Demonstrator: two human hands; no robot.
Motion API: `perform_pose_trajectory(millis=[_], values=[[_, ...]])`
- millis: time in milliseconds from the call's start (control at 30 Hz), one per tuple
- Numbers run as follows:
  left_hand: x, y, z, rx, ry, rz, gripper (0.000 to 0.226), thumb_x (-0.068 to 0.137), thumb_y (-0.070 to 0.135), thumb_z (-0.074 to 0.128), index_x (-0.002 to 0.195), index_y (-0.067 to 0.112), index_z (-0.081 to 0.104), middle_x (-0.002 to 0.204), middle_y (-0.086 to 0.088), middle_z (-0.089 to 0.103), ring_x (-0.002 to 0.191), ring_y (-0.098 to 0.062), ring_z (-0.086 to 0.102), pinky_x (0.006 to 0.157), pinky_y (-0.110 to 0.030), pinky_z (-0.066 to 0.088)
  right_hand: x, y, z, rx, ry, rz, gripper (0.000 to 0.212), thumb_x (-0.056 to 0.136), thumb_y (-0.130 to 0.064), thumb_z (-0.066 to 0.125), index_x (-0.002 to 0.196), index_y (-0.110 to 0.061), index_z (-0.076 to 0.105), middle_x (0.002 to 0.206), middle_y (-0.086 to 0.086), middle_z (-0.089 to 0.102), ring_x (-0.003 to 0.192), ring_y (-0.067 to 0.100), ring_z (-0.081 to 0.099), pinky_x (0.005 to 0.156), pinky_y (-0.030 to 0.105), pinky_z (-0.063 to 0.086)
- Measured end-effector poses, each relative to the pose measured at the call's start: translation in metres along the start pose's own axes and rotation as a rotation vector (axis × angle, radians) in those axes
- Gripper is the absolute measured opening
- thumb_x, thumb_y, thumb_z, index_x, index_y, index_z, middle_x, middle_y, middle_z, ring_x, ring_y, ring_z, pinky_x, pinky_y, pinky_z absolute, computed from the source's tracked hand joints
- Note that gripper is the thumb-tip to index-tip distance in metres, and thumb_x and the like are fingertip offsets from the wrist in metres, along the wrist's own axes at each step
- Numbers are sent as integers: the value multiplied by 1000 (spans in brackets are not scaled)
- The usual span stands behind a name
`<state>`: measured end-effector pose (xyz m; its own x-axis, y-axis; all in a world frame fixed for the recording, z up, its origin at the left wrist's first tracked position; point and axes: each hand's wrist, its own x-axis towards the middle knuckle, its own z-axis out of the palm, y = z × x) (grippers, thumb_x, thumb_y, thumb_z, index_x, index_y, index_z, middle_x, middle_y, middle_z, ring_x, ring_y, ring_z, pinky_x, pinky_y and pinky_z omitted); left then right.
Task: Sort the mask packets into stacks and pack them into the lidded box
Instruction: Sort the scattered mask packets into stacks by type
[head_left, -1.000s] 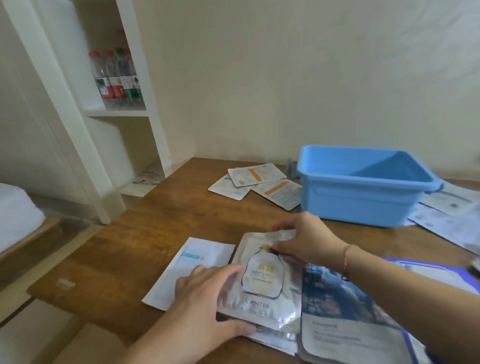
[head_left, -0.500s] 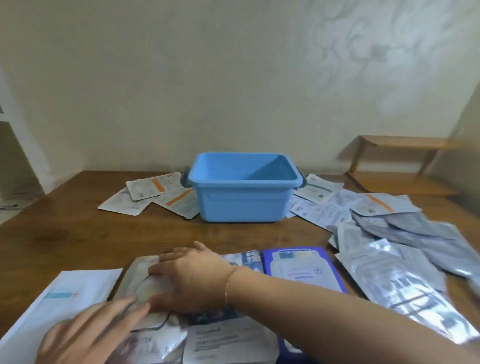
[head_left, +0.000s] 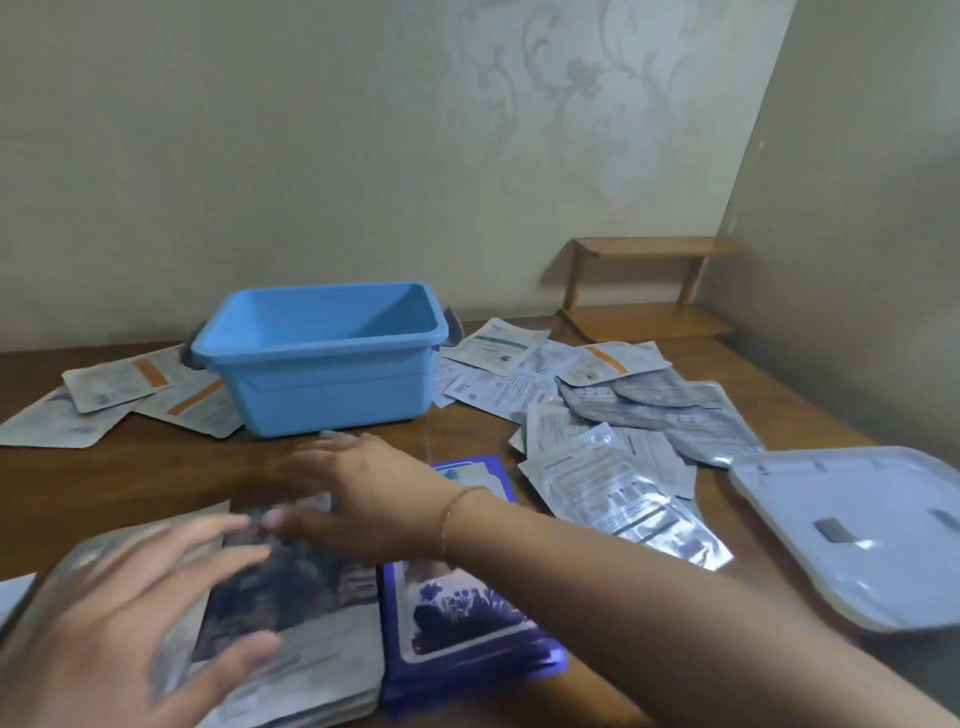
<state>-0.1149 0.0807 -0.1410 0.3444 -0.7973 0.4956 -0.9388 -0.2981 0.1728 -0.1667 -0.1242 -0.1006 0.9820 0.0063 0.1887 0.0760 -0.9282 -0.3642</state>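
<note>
An open blue box (head_left: 332, 379) stands at the back of the wooden table (head_left: 104, 478); its pale grey lid (head_left: 862, 530) lies at the right. In front of me sits a stack of dark-picture mask packets (head_left: 291, 613) beside a stack of purple packets (head_left: 457, 618). My left hand (head_left: 130, 613) hovers spread over the left part of the dark stack, blurred. My right hand (head_left: 358, 493) reaches across with flat fingers over the top edge of that stack. Neither hand holds a packet. Loose silver packets (head_left: 623, 488) lie spread to the right.
White packets with orange stripes (head_left: 135, 384) lie left of the box, and more white packets (head_left: 498, 364) lie behind it on the right. A small wooden shelf (head_left: 644, 280) stands in the far corner. A white sheet corner (head_left: 13, 592) shows at the left edge.
The view swung right, bringing the lid and the silver packets into sight. Both hands shifted from the silver packet onto the dark-picture stack; the left hand rose and spread.
</note>
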Motion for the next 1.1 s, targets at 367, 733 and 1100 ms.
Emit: perform_pose_trajectory(millis=[367, 733, 1100], values=[[157, 124, 75, -166, -440, 75, 59, 86, 63, 57, 135, 30, 52, 138, 12, 50, 130, -10, 41, 111, -36, 34, -207, 105, -73, -252, 138, 721, 50, 86, -54, 60, 129, -28, 56, 125, -8, 56, 120, 13, 50, 94, 28, 46], [222, 148, 127, -284, -606, -166, 54, 80, 43, 76, 127, 27, 55, 118, 5, 59, 102, -13, 57, 84, -26, 46, -239, 116, -56, -168, 181, 893, 61, 79, -67, 57, 129, -33, 47, 120, -9, 51, 119, 15, 46, 92, 31, 45], [233, 142, 121, -598, -561, -344, 19, 95, 25, 62, 93, 8, 72, 92, -12, 71, 81, -21, 61, 77, -34, 51, -240, 115, -53, 226, 536, 865, 29, 69, -39, 83, 86, -25, 63, 83, -8, 67, 76, 2, 61, 65, 21, 47]])
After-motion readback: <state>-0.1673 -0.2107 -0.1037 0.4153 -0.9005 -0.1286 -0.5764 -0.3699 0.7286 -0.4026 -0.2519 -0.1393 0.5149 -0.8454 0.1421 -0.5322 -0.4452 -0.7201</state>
